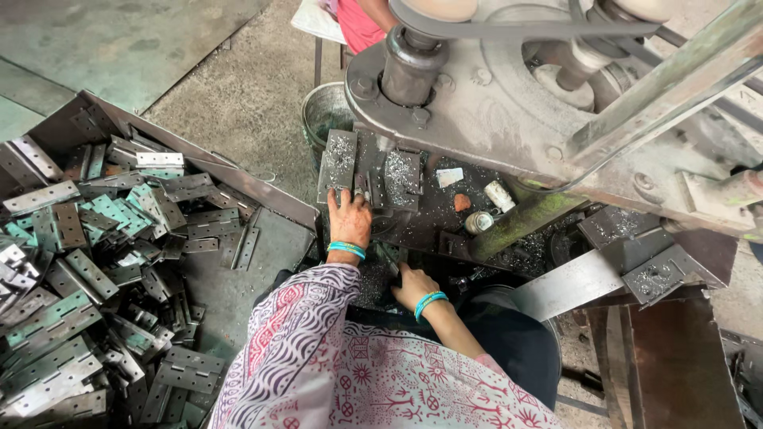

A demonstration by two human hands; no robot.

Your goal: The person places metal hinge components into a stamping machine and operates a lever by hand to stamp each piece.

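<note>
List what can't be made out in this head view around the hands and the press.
- Right hand: fingers sink into dark swarf; grip unclear.
- Left hand: fingertips on a small part at the press bed; part too small to tell.
- Metal bucket: half hidden by machine.
- Hinge pile: cut by left edge.

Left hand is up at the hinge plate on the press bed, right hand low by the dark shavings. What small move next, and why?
Probably nudge the grey metal hinge plate squarely under the tooling: the left hand rests at its near edge, fingertips touching it. The right hand sits lower, among dark metal shavings, clear of the plate.
</note>
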